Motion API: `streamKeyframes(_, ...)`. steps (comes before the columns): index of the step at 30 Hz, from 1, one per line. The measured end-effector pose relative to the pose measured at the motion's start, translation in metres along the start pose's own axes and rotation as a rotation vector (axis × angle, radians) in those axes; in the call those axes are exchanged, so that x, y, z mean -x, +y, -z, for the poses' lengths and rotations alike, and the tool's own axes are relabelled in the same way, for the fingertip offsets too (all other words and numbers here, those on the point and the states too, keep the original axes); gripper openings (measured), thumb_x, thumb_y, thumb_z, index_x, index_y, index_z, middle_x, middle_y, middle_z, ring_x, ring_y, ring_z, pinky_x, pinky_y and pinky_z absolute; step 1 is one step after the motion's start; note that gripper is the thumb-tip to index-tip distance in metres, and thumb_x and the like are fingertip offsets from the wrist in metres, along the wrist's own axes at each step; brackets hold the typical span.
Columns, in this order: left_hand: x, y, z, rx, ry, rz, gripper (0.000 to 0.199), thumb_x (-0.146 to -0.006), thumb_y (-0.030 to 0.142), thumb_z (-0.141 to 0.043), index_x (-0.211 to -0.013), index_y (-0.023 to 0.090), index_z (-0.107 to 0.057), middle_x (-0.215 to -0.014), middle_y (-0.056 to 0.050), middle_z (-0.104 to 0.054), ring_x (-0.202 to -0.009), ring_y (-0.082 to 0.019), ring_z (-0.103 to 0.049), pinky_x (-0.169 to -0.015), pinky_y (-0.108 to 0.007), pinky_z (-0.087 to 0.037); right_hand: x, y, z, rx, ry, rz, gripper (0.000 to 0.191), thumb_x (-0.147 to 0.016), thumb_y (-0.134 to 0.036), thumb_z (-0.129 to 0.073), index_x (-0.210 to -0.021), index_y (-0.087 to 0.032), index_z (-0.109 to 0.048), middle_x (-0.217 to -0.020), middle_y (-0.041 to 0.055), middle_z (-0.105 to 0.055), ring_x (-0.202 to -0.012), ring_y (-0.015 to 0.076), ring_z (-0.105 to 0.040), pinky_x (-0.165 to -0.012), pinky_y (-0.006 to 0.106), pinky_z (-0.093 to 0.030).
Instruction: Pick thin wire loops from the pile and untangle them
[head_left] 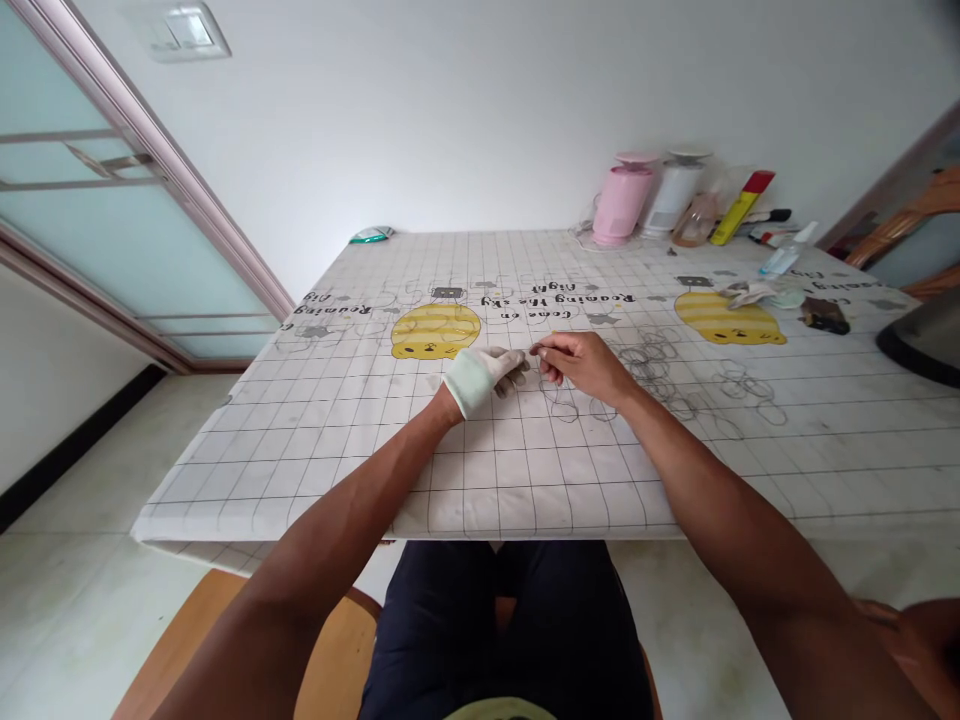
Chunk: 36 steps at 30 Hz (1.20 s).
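Note:
My left hand wears a white work glove with a pale green cuff, its fingers closed in a pinch above the tablecloth. Facing it, a short gap away, my bare right hand pinches with thumb and forefinger. Whatever lies in either pinch is too small to make out. Thin dark loops, like wire rings or thin bands, lie in a loose heap beside my right wrist. Smaller groups of loops spread further right, and a few single loops lie just below my right hand.
A checked tablecloth covers the table. Along the back right stand a pink device, a white device and a yellow can with a red cap. A spray bottle, another glove and a dark box lie to the right.

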<state>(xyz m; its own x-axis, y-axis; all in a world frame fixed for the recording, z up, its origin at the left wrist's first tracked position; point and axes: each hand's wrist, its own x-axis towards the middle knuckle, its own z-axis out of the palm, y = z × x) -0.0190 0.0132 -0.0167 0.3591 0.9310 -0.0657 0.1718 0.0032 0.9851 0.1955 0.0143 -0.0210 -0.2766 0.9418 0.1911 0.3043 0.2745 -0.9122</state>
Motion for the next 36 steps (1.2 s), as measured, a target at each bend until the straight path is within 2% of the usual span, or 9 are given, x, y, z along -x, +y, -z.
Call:
streamKeyframes(5,0.005,-0.003,0.010,0.006,-0.014,-0.174,0.058,-0.101,0.060,-0.053,-0.131,0.013,-0.068,-0.094,-0.009,-0.077,-0.064,-0.013,-0.065,-0.060,-0.025,-0.054,-0.001,0.002,-0.001,-0.253,0.015,-0.107,0.028,-0.086,-0.045,-0.081,-0.090,-0.017,-0.078,-0.070,0.0044,-0.067,-0.056,0.0139,-0.059,-0.048,0.028,-0.049)
streamKeyframes(9,0.007,0.000,0.009,-0.125,0.058,-0.244,0.055,-0.104,0.048,-0.050,-0.146,0.014,-0.061,-0.111,-0.012,-0.079,-0.075,-0.016,-0.071,-0.070,-0.027,-0.058,-0.001,0.003,-0.001,-0.348,-0.029,-0.189,0.027,-0.082,-0.041,-0.084,-0.088,-0.015,-0.079,-0.067,0.0034,-0.065,-0.053,0.0120,-0.055,-0.044,0.025,-0.044)
streamKeyframes(14,0.011,0.007,0.000,-0.259,0.218,-0.292,0.035,-0.092,0.026,-0.062,-0.123,0.023,-0.078,-0.124,-0.005,-0.078,-0.107,-0.019,-0.072,-0.098,-0.028,-0.056,0.003,-0.001,-0.004,-0.409,-0.152,-0.309,0.024,-0.081,-0.037,-0.085,-0.089,-0.014,-0.080,-0.062,0.0013,-0.061,-0.047,0.0102,-0.049,-0.041,0.025,-0.037)
streamKeyframes(19,0.014,0.011,-0.002,-0.143,0.186,-0.145,0.028,-0.094,0.036,-0.061,-0.109,0.026,-0.082,-0.099,-0.001,-0.082,-0.081,-0.015,-0.073,-0.079,-0.024,-0.058,0.003,0.000,-0.007,-0.370,-0.267,-0.381,0.030,-0.086,-0.044,-0.080,-0.091,-0.014,-0.080,-0.066,0.0035,-0.064,-0.049,0.0108,-0.051,-0.041,0.025,-0.037)
streamKeyframes(22,0.013,0.013,-0.001,-0.196,0.239,-0.076,0.028,-0.094,0.039,-0.060,-0.104,0.026,-0.082,-0.087,0.001,-0.080,-0.073,-0.014,-0.071,-0.072,-0.023,-0.056,0.001,0.003,-0.005,-0.189,-0.082,-0.310,0.038,-0.094,-0.052,-0.072,-0.089,-0.015,-0.078,-0.077,0.0085,-0.071,-0.059,0.0151,-0.062,-0.048,0.027,-0.046)
streamKeyframes(25,0.011,0.016,-0.001,-0.275,0.310,-0.011,0.027,-0.093,0.039,-0.059,-0.095,0.027,-0.082,-0.084,0.002,-0.080,-0.073,-0.014,-0.071,-0.072,-0.024,-0.054,0.001,-0.001,-0.005,-0.060,0.134,-0.102,0.041,-0.097,-0.057,-0.067,-0.094,-0.018,-0.077,-0.087,0.0096,-0.075,-0.074,0.0189,-0.068,-0.062,0.030,-0.055)
streamKeyframes(29,0.010,0.017,-0.002,-0.298,0.301,0.013,0.027,-0.092,0.036,-0.058,-0.078,0.024,-0.078,-0.082,0.001,-0.079,-0.073,-0.015,-0.072,-0.071,-0.025,-0.053,0.006,-0.013,-0.017,0.078,0.109,0.094,0.035,-0.096,-0.056,-0.069,-0.101,-0.022,-0.078,-0.100,0.0072,-0.077,-0.090,0.0223,-0.070,-0.079,0.035,-0.057)
streamKeyframes(32,0.007,0.013,0.000,-0.220,0.278,0.013,0.025,-0.090,0.034,-0.060,-0.075,0.022,-0.076,-0.080,-0.001,-0.078,-0.070,-0.015,-0.071,-0.066,-0.025,-0.053,0.006,-0.015,-0.029,0.219,0.155,0.108,0.027,-0.094,-0.049,-0.070,-0.093,-0.023,-0.077,-0.095,0.0060,-0.076,-0.084,0.0214,-0.067,-0.074,0.035,-0.053)
streamKeyframes(36,0.003,0.007,0.002,-0.125,0.260,0.013,0.022,-0.089,0.033,-0.061,-0.079,0.020,-0.077,-0.079,-0.004,-0.078,-0.068,-0.015,-0.069,-0.060,-0.024,-0.052,0.003,-0.008,-0.034,0.226,0.254,0.094,0.029,-0.091,-0.051,-0.074,-0.086,-0.023,-0.074,-0.087,0.0055,-0.074,-0.077,0.0207,-0.064,-0.068,0.034,-0.049)
